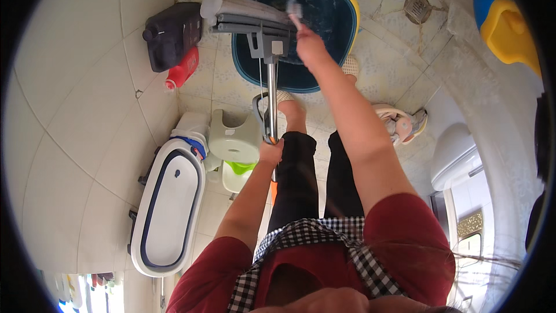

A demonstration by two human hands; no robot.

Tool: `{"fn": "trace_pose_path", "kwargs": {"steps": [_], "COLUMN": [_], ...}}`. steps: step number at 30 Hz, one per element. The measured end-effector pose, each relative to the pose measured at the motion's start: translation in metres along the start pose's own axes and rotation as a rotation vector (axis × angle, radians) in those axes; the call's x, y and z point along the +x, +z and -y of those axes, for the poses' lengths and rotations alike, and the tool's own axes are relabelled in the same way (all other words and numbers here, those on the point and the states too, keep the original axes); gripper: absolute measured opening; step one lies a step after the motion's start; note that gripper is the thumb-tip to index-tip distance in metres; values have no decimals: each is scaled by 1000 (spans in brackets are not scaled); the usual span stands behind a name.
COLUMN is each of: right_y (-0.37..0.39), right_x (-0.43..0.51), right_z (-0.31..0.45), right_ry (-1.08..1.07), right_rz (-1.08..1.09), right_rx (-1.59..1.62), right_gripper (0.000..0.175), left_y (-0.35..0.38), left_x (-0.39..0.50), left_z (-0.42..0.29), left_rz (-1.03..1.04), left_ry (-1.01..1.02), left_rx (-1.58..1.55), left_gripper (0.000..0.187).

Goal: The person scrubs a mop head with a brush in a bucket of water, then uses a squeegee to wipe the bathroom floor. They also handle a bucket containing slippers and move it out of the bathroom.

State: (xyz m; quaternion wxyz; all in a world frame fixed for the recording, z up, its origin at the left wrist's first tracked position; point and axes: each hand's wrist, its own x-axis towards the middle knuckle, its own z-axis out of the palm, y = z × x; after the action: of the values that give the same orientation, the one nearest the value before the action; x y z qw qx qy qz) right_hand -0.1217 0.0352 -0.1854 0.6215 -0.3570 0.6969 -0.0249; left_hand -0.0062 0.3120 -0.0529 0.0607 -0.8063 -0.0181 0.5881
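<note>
My left hand (271,153) grips the metal pole (272,95) of a sponge mop. The pole runs away from me to a grey plastic mop head (267,43), with a pale sponge roller (247,8) along its far side. In my right hand (310,48) is a small brush (294,11) with a pale pink handle. Its bristle end is blurred and lies beside the right end of the sponge. Below both is a dark blue basin (334,30) with a yellow rim; wet, whitish marks show inside.
Left of the basin stand a black jug (176,34) and a red bottle (184,68). A grey-green stool (233,134) and a white folding tub (169,213) are along the left wall. A floor drain (417,8) lies at the upper right, and a bag (400,124) near my right leg.
</note>
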Motion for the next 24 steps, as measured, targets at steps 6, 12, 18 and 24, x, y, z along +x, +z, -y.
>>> {"fn": "trace_pose_path", "kwargs": {"steps": [6, 12, 18, 24], "right_y": [3, 19, 12, 3], "right_x": [-25, 82, -19, 22], "right_z": [9, -20, -20, -37], "right_ry": [-160, -24, -186, -185], "right_rz": [-118, -21, -181, -263], "right_rx": [-86, -575, -83, -272], "right_gripper": [41, 47, 45, 52], "left_y": [-3, -6, -7, -2], "left_x": [-7, -9, -15, -12], "left_z": [-8, -15, -21, -14], "left_rz": [10, -22, -27, -44], "left_ry": [-40, -41, -48, 8], "left_rx": [-8, 52, 61, 23], "left_gripper": [28, 30, 32, 33]}}
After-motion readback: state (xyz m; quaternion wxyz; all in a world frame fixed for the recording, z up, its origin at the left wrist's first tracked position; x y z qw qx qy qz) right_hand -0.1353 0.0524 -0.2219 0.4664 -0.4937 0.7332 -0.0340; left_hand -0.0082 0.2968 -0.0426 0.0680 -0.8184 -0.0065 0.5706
